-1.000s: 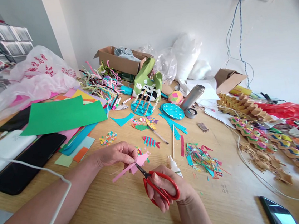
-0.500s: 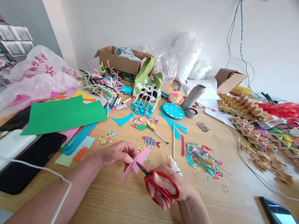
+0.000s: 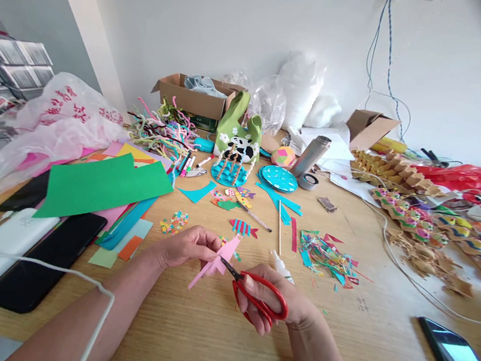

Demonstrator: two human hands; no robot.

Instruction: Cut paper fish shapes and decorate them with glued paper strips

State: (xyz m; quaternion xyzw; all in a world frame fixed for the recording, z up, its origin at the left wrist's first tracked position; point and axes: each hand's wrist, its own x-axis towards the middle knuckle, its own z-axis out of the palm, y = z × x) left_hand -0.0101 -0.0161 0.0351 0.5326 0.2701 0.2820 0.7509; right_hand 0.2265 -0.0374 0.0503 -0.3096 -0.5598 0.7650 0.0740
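My left hand pinches a pink paper cut-out above the wooden table. My right hand grips red-handled scissors, fingers through the loops, and the dark blades meet the pink paper's lower edge. A pink strip hangs from the cut-out toward the lower left. A small white glue bottle lies just behind my right hand. A striped paper fish rests on the table a little beyond the cut-out.
Green and coloured paper sheets lie at the left, beside a black phone and a white cable. Paper scraps, a wooden stick, a steel flask, cardboard boxes and decorated craft pieces crowd the middle and right. Another phone lies at bottom right.
The scissors have worked slightly along the pink paper. The paper has tilted and its hanging strip has swung. Both hands stay in nearly the same place.
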